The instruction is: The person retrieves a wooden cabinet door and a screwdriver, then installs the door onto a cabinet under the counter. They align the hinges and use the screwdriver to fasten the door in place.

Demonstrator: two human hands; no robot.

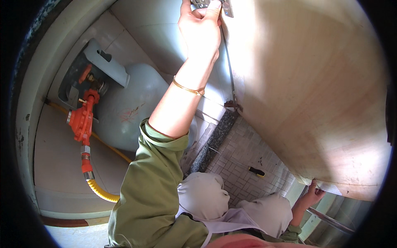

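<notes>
A pale wooden door panel (pixel 306 82) stands open on the right. At its upper edge, my left hand (pixel 202 29) is closed, thumb and fingers pinching a perforated metal hinge (pixel 228 8) that is partly cut off by the picture's top. A gold bracelet (pixel 188 87) circles that wrist. Down at the lower right, my right hand (pixel 311 196) grips the panel's other edge between bent fingers, beside a whitish strip. A second, brownish hinge (pixel 232 104) shows at the panel's near left corner.
Inside the cabinet on the left stands a grey gas cylinder (pixel 120 107) with an orange regulator (pixel 84 115) and a yellow hose (pixel 99 191). A dark stone sill (pixel 215 138) edges the opening. A screwdriver (pixel 255 171) with a black and yellow handle lies on the tiled floor (pixel 244 144).
</notes>
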